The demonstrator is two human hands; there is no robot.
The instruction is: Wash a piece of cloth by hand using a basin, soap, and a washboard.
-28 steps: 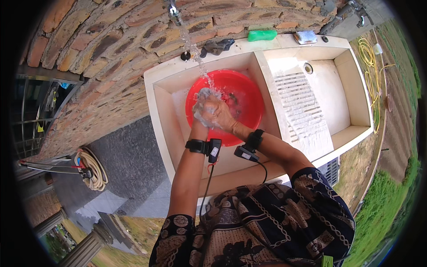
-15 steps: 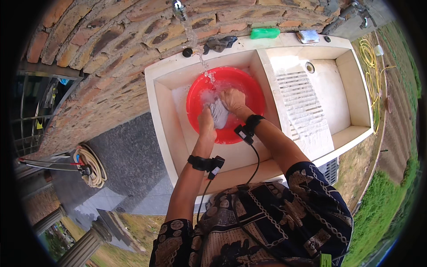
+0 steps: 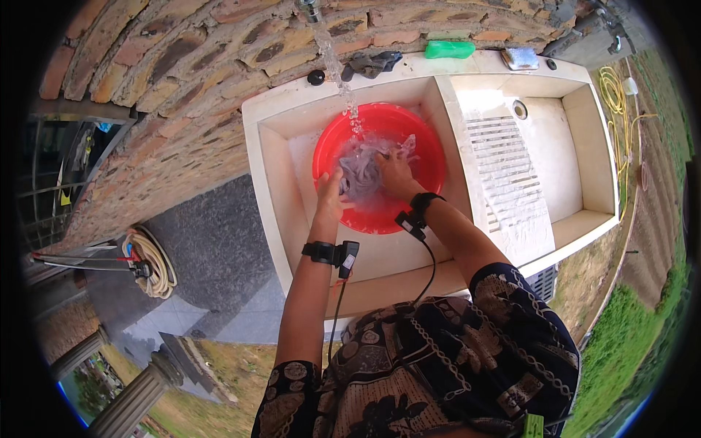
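A wet grey cloth (image 3: pixel 359 174) lies bunched in the water of a red basin (image 3: pixel 432 150), under a stream from the tap (image 3: pixel 309 10). At the basin's left rim is my left hand (image 3: pixel 333 196), fingers apart, beside the cloth and not gripping it. My right hand (image 3: pixel 396 174) is spread over the cloth's right side, its fingertips touching the cloth or the water; exactly which is hard to tell. Splashing and foam blur part of the cloth.
The basin stands in the left bowl of a pale double sink (image 3: pixel 264 164). A ribbed washboard slope (image 3: pixel 507 171) lies to the right. Along the back ledge are a dark rag (image 3: pixel 374 64), a green soap bar (image 3: pixel 449 50) and a sponge-like block (image 3: pixel 521 58). Brick wall (image 3: pixel 241 44) rises behind.
Both hands were closed on the lifted, bunched cloth; now their fingers have opened and the cloth has dropped, spreading in the water. My left hand has shifted left. The view has shifted slightly.
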